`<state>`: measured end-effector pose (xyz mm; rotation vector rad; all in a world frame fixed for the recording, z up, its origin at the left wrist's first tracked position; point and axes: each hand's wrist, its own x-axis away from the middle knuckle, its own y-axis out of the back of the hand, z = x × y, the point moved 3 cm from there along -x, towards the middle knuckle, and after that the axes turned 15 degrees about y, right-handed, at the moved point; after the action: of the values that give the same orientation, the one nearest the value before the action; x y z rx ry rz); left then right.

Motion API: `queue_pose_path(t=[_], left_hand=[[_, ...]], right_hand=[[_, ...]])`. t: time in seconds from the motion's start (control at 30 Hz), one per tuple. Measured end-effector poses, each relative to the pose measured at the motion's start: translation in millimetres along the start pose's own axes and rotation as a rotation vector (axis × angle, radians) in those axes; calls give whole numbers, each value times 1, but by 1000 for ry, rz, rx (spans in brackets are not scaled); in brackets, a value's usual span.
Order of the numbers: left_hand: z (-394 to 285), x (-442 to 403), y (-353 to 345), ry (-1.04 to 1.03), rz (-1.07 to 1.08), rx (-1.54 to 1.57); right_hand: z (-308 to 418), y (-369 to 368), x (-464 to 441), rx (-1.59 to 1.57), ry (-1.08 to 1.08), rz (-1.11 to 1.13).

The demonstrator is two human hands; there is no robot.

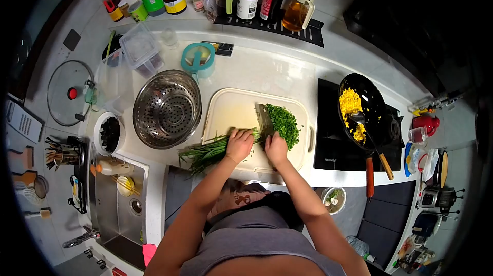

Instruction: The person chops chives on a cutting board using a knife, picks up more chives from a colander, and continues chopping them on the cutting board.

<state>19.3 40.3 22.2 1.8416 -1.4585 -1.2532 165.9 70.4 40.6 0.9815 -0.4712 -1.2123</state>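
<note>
Bowl [97,134] of dark bits and colander [146,114] sit on the counter [218,73], left of the board [226,111]. Colander is close to the board; an elbow or a board shift could knock it, I'd guess.

Greens [205,152]: long bunch, cut end on the board, loose ends spread off its lower left corner to the counter's front edge. Likely trouble: stems splay or slide off, if the hold loosens or a sleeve or arm catches the overhang.

Left hand [240,145]: over the bunch, fingers together, clamped down on the stems. Fingertips are near the blade; exact tuck of each finger can't be told. Main risk is a nicked finger, from tips poking out or the bunch rolling.

Knife [265,121]: blade on the board between bunch and chopped pile [283,124]. Right hand [276,148]: fingers closed round the handle, which is mostly hidden. A wet grip could let it twist.

Pile reaches near the board's right side; a wide sweep of the blade could scatter bits.

Wok [377,100] on the hob [327,122], yellow food [351,100] inside, handle [370,178] jutting past the counter's front. A bump could swing it; if heat's on (can't tell), food may scorch.
</note>
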Motion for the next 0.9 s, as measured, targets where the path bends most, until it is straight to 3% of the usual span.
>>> queue_pose_path(t=[0.13, 0.4, 0.9], left_hand=[[7, 7, 0, -14, 6, -2], [10, 9, -6, -16, -6, -14], [13, 4, -8, 22, -5, 6]], right_hand=[[-5, 15, 2, -57, 12, 19], [25, 50, 31, 116, 164, 279], [16, 4, 5, 84, 120, 151]])
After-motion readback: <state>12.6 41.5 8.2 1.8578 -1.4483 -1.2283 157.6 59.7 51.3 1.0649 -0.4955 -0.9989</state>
